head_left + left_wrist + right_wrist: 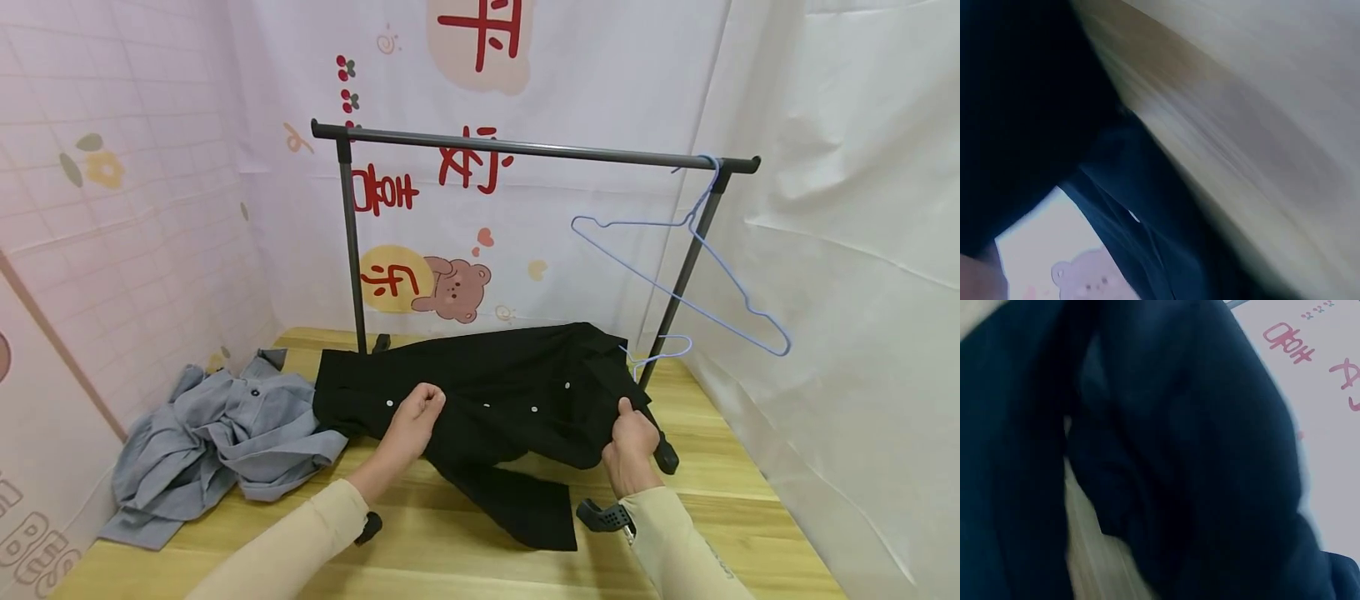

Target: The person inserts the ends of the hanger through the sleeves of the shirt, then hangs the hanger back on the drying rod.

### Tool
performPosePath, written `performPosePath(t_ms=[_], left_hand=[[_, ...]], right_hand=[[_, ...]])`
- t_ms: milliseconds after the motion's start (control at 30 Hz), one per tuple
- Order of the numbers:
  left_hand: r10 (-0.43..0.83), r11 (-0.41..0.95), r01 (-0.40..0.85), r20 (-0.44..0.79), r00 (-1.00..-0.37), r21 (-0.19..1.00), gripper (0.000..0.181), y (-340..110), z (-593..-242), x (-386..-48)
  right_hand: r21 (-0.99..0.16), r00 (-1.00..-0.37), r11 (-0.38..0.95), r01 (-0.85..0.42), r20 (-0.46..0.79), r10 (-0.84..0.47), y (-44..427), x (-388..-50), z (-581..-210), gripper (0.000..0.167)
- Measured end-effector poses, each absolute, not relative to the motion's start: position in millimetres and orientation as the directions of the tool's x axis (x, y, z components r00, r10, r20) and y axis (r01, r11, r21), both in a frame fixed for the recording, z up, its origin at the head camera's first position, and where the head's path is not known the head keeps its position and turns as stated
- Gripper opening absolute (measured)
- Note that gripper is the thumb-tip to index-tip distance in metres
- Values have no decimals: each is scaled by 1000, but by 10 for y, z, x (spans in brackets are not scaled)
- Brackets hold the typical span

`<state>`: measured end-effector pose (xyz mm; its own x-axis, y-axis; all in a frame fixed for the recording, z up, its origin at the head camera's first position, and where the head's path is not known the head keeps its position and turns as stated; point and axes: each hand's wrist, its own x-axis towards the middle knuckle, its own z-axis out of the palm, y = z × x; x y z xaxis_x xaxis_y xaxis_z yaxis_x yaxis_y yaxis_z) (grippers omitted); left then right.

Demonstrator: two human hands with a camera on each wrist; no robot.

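Note:
A black button-up shirt [510,367] with white buttons is stretched sideways above the wooden table, its collar at the right and one sleeve hanging down at the front. My left hand [412,421] pinches the shirt's front edge near the middle, fingers curled. At the collar end, my right hand [632,442] grips the cloth with the thumb on top. A light blue hanger hook [678,353] pokes out beyond the collar; any rest of that hanger is hidden by the shirt. In both wrist views dark shirt cloth [1166,231] [1210,456] fills much of the picture, blurred.
A dark metal rack [517,148] stands behind the shirt, with a bare blue wire hanger [645,275] hanging at its right end. A crumpled grey-blue garment [232,425] lies at the left of the wooden table [420,558]. Printed white cloth [600,67] encloses the back and sides.

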<state>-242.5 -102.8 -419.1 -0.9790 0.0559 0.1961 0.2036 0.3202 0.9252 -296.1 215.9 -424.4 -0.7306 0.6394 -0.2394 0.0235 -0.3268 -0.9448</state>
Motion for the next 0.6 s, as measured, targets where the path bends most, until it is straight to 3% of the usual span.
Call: performPosePath(t_ms=[133,267,367,433,600], left_hand=[[286,538,361,238,-928,762,17,-1153,-4272,-2434],[442,735,526,285,-850,428,22,-1360,-4353,-2435],[406,850,494,367,-837,184,26,-1550,-4364,-2452],[340,906,414,424,-839,93,23,-1683,-4330,-2475],[196,948,300,551,-811,105,21,-2014,-4136,-2518]], right_hand=[[-924,-744,-383,15,-266,613,2194,-2944,-4249,46],[-915,-748,-404,8,-274,605,2211,-2945,-4273,51],[-914,-747,-405,16,-281,603,2213,-2946,-4289,44],[-917,-745,-399,25,-283,604,2217,-2939,-4295,44],[-923,-744,-384,24,-273,609,2239,-2915,-4309,51]])
